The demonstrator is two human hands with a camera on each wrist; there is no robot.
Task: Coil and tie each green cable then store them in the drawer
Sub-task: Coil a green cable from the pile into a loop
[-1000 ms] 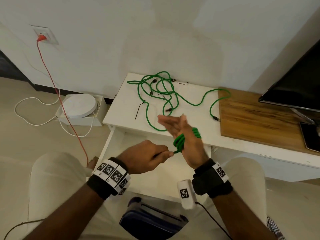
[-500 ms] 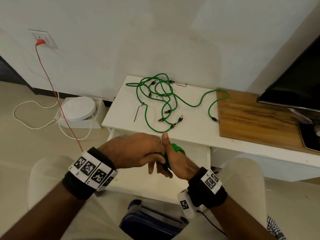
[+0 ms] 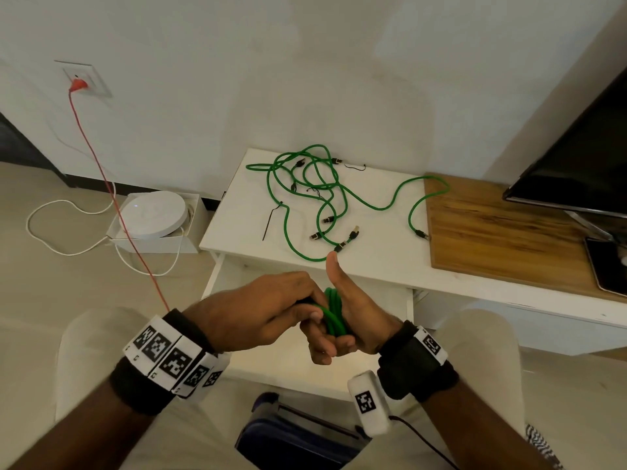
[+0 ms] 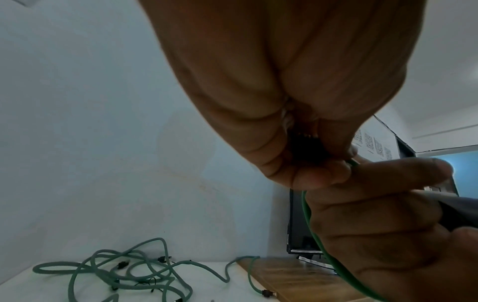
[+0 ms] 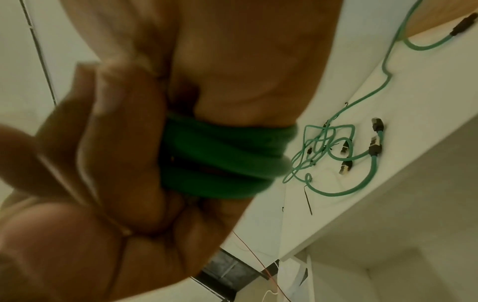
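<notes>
Coil [image 3: 334, 312] wound round right hand [image 3: 353, 320], above open drawer [image 3: 383, 337].
Right fingers curl on coil, thumb up; left hand [image 3: 261, 310] pinches its dark plug end. Loose cables [image 3: 315, 198] behind drawer.

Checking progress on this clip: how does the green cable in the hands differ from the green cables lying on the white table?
The cable in the hands is wound into tight loops around the right hand; the cables on the table sprawl loose and tangled. The first is held above the open drawer, its end pinched by the left hand; the others lie untouched. All are green with dark connectors.
</notes>
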